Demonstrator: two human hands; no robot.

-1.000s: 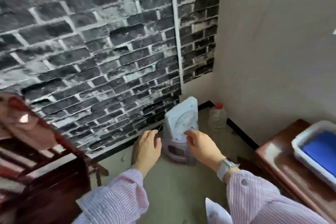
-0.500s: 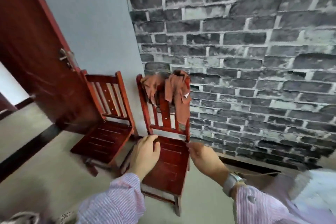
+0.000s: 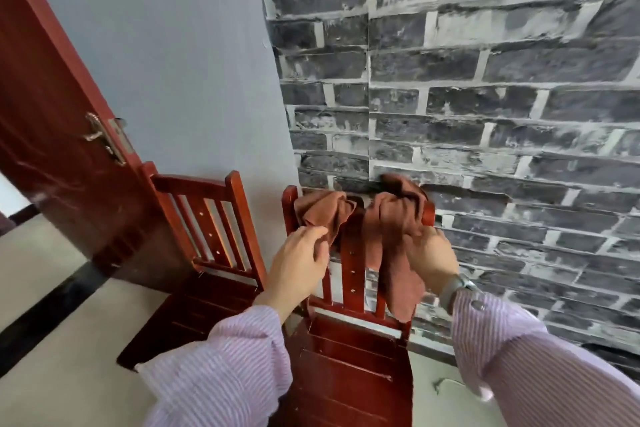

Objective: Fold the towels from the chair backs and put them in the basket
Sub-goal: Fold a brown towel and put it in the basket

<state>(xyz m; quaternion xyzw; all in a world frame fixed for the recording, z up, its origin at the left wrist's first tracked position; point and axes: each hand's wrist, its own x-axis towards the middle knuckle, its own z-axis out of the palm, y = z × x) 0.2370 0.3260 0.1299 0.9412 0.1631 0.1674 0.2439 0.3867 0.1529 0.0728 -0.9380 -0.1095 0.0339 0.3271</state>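
Towels draped over top rail of nearer red chair [image 3: 353, 350]: left towel [image 3: 323, 215] bunched near left post, right towel [image 3: 398, 239] hanging down past the slats. Left hand [image 3: 299, 263] at lower edge of left towel, fingers curled, seemingly pinching the cloth. Right hand [image 3: 433, 256] gripping right towel below the rail. Second red chair [image 3: 207, 218] just beside, to the left. Grey brick wall [image 3: 485, 97] behind; red door [image 3: 52, 114] far left.

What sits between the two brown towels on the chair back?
In the head view, a bare stretch of the chair's top rail and slats separates the left towel from the right towel.
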